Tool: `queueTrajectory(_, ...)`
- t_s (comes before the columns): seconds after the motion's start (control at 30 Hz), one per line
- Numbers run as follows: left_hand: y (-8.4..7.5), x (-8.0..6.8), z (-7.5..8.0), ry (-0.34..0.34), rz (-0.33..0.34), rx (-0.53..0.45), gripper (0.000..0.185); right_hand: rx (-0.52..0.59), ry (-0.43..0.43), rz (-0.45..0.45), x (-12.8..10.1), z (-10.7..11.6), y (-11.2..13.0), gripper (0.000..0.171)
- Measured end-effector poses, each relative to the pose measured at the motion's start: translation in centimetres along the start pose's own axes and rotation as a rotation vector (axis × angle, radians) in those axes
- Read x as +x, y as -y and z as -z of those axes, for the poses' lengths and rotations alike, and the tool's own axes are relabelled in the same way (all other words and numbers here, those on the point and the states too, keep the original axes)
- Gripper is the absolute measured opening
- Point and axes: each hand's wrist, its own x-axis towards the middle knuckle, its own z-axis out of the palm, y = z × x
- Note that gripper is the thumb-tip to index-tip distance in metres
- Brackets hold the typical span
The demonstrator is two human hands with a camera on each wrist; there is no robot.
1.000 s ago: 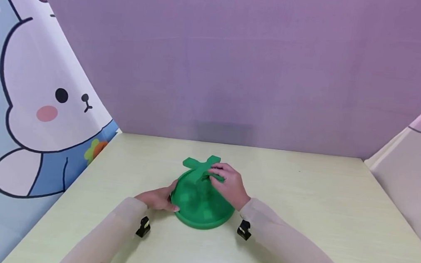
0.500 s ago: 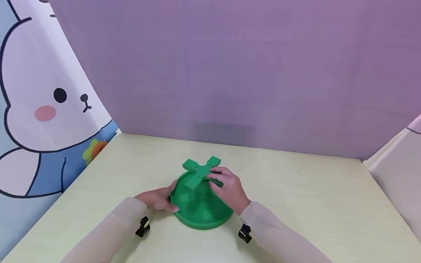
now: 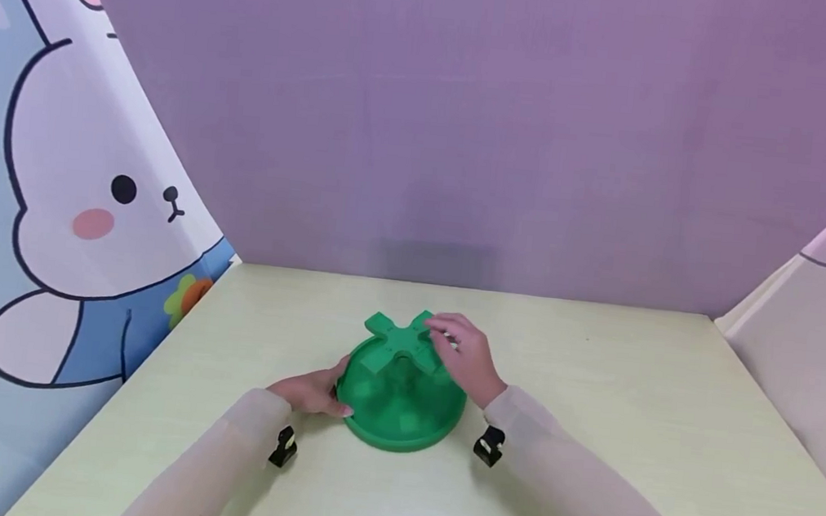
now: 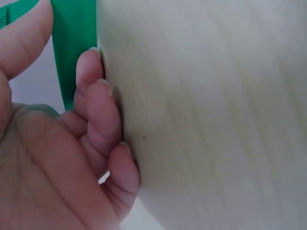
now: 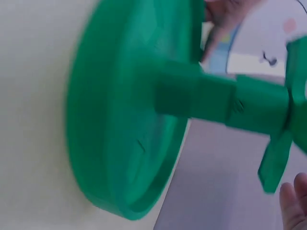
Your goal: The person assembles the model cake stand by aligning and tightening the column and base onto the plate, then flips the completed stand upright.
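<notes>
Gripping the rim of the green base on the table with my left hand; right hand holds nothing, fingers loosely bent beside the cross-shaped top, contact unclear. I'd nudge its arms lightly sideways, so the post stays upright.

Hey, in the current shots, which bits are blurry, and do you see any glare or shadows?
Right wrist view: the round green base has a soft, blurred left edge; head view: pale glare on the near part of the tabletop, soft shadows beside both sleeves; left wrist view: dim, with thin dark shadows along the fingers of the left hand.
</notes>
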Motion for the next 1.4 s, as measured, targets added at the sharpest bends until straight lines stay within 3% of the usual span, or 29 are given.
queueTrajectory(0.13,0.1,0.0,-0.2,-0.001,0.007,-0.006,0.099,0.056,-0.015,-0.175,0.7,0.4,-0.4,0.027)
queueTrajectory(0.3,0.1,-0.1,-0.1,-0.009,0.009,-0.004,0.099,0.024,0.118,-0.287,1.2,0.3,-0.9,0.040)
queueTrajectory(0.43,0.1,0.0,0.0,-0.011,0.000,0.007,0.099,-0.008,0.195,-0.282,1.2,0.1,-1.0,0.047)
queueTrajectory(0.73,0.1,0.3,0.0,-0.016,0.016,0.002,0.101,-0.035,0.261,-0.251,1.1,0.1,-1.0,0.051)
queueTrajectory(1.03,0.1,0.4,-0.2,-0.029,0.050,0.034,0.101,-0.018,0.237,-0.303,0.1,1.3,-0.6,0.041)
queueTrajectory(1.4,-0.1,0.3,-0.1,-0.015,0.026,0.057,0.099,-0.066,0.219,-0.195,-1.4,2.3,-0.6,0.033)
